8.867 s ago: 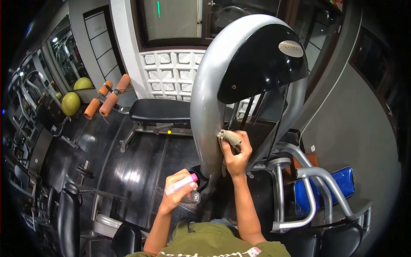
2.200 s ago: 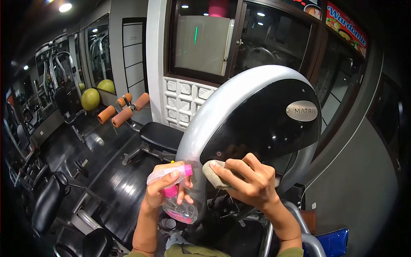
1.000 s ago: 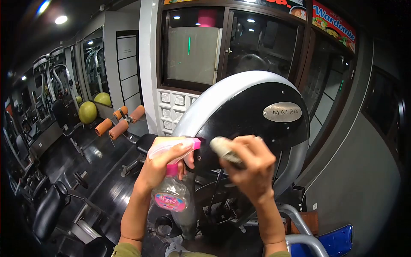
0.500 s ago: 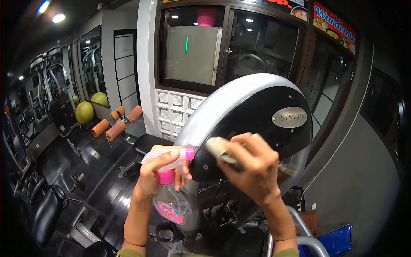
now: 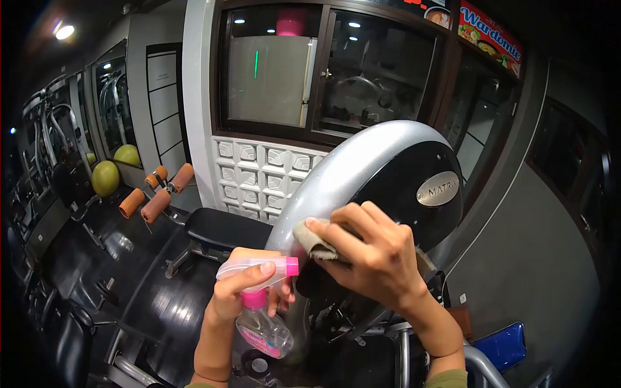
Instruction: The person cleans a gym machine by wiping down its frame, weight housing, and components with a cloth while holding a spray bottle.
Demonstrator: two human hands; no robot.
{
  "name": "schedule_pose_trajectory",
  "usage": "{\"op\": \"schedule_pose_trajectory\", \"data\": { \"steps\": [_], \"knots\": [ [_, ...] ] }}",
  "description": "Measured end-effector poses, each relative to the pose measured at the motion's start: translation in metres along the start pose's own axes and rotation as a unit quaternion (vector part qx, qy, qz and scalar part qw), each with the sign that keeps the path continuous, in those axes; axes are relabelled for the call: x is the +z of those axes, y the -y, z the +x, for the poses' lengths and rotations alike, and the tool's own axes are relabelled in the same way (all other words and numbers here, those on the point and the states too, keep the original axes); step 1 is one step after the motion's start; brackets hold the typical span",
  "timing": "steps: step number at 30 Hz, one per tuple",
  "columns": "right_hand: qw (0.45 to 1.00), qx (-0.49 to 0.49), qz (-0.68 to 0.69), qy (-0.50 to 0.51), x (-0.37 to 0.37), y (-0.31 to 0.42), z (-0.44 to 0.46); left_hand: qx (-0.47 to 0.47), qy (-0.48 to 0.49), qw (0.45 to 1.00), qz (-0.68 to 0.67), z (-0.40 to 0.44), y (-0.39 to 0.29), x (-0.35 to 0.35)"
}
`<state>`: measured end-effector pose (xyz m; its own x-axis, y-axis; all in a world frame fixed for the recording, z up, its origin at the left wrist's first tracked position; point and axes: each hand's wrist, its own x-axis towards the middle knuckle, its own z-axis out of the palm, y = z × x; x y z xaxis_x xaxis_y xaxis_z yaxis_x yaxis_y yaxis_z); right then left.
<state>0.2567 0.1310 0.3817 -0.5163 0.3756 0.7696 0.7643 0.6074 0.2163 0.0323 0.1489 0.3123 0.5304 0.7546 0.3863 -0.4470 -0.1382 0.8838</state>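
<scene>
My left hand (image 5: 242,284) is wrapped round the neck and trigger of a clear spray bottle (image 5: 265,333) with a pink collar and nozzle. The bottle stays upright, its nozzle pointing right. In my right hand (image 5: 375,252) a folded greyish cloth (image 5: 314,240) is pinched, pressed against the lower silver rim of a gym machine's rounded cover (image 5: 362,165). The cover has a black side panel with an oval metal badge (image 5: 438,189) reading MATRIX. My right hand hides part of that panel.
A black padded bench (image 5: 226,229) with orange foam rollers (image 5: 155,205) stands to the left. Yellow-green exercise balls (image 5: 105,178) rest behind it. A blue pad (image 5: 503,347) lies at lower right. Dark-framed windows (image 5: 272,81) and a white patterned wall (image 5: 249,171) stand behind the machine.
My right hand with the cloth has moved from the black panel left and down onto the silver rim. The view has shifted slightly. My left hand keeps its hold on the spray bottle.
</scene>
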Motion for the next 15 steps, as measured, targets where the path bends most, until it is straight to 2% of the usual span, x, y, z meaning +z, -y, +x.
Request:
{"op": "schedule_pose_trajectory", "data": {
  "steps": [1,3,9,13,15],
  "knots": [
    [1.000,-0.014,-0.013,0.005,0.000,0.002,-0.001,-0.010,-0.008,1.000,0.002,0.000,-0.001,0.000],
    [1.000,0.019,0.014,0.010,-0.011,-0.008,0.007,-0.015,-0.001,1.000,-0.007,0.001,0.000,-0.003],
    [0.996,0.077,-0.040,-0.034,-0.015,-0.031,0.030,-0.019,0.007,0.999,-0.030,0.000,0.002,-0.005],
    [0.997,-0.023,0.006,0.070,0.003,-0.004,0.039,-0.009,0.012,0.999,-0.044,0.000,0.004,-0.006],
    [0.992,-0.052,-0.029,0.107,0.005,0.003,0.037,-0.010,0.014,0.999,-0.041,0.000,0.004,-0.007]
  ]
}}
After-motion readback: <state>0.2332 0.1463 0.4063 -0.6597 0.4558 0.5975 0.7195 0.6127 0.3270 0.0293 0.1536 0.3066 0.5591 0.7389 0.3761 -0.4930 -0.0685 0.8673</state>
